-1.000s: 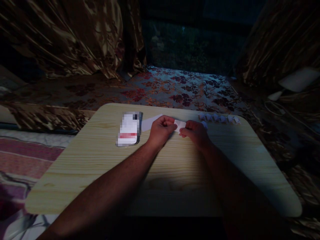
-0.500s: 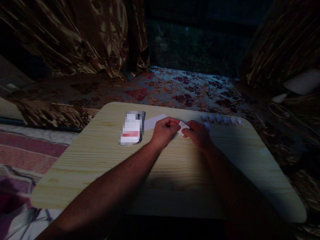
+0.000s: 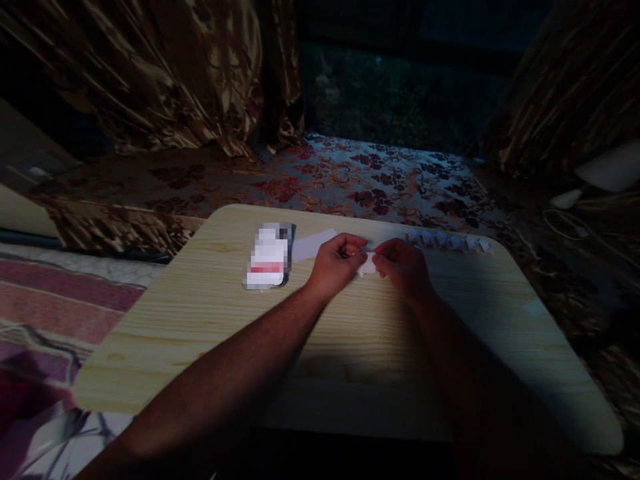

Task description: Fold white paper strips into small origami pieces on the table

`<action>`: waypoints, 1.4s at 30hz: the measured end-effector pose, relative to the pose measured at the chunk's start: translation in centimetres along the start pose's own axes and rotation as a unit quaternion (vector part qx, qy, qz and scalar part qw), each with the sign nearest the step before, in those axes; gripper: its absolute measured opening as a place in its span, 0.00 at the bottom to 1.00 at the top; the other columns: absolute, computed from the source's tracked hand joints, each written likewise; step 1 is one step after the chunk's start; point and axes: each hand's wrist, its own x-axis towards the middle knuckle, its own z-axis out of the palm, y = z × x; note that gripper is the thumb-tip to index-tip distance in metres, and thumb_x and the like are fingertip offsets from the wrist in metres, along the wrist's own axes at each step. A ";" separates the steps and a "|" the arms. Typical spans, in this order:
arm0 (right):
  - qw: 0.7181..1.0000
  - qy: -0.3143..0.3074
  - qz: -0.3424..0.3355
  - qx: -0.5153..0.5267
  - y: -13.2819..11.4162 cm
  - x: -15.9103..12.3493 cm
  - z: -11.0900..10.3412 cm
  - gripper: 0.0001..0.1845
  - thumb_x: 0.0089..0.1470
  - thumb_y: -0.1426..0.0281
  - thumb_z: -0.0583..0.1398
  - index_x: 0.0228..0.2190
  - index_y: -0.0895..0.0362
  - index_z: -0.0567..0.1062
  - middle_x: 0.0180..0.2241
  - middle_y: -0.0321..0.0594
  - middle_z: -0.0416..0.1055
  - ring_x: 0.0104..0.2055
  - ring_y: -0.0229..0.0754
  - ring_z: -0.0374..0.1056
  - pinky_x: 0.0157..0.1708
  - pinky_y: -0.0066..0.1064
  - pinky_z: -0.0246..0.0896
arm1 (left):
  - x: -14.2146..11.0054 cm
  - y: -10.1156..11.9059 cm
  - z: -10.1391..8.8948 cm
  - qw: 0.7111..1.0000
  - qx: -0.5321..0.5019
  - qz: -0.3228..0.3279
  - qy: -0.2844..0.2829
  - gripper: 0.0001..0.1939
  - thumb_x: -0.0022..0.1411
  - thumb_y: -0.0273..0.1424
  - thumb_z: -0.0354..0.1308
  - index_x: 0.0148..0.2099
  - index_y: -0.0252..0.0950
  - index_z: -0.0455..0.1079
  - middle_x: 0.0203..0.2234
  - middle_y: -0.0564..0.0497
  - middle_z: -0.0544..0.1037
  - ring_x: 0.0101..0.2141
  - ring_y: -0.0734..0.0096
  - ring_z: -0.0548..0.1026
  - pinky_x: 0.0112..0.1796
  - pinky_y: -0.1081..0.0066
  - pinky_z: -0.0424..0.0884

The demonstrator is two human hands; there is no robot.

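Both hands meet over the far middle of a light wooden table. My left hand and my right hand are closed, pinching a small white folded piece of paper between their fingertips. Most of the paper is hidden by the fingers. A flat white paper strip lies on the table just left of my left hand. Further left lies a small white pack with a red band.
A row of several small folded white paper pieces lines the far right edge of the table. Flowered bedding and brown patterned curtains lie behind. A striped cloth is at the left. The room is dim.
The paper piece has shrunk between my fingertips as the hands worked it closer together. The view has shifted slightly; the things on the table stay where they were.
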 end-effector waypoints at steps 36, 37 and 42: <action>0.990 0.050 -0.095 -0.096 1.0 0.1 -0.1 0.06 0.46 0.67 0.65 0.29 0.56 0.79 0.24 0.35 0.75 0.26 0.38 0.69 0.26 0.29 0.63 | 0.0 -0.2 -0.3 0.989 0.144 -0.006 -0.020 0.13 0.53 0.38 0.64 0.35 0.32 0.76 0.23 0.52 0.75 0.23 0.75 0.67 0.24 0.75 0.59; 0.989 0.048 -0.093 -0.102 0.9 0.1 -0.1 0.05 0.46 0.67 0.65 0.28 0.56 0.79 0.23 0.35 0.75 0.25 0.38 0.69 0.26 0.29 0.63 | 0.0 -0.2 -0.3 0.989 0.149 -0.007 -0.021 0.13 0.53 0.38 0.64 0.35 0.32 0.76 0.23 0.52 0.75 0.23 0.75 0.67 0.24 0.74 0.59; 0.987 0.052 -0.100 -0.119 0.9 0.1 -0.1 0.04 0.46 0.68 0.65 0.25 0.55 0.77 0.21 0.34 0.74 0.23 0.38 0.68 0.25 0.29 0.62 | -0.2 0.1 -0.2 0.986 0.166 -0.005 -0.026 0.14 0.54 0.39 0.63 0.36 0.32 0.77 0.24 0.52 0.75 0.23 0.74 0.68 0.25 0.74 0.60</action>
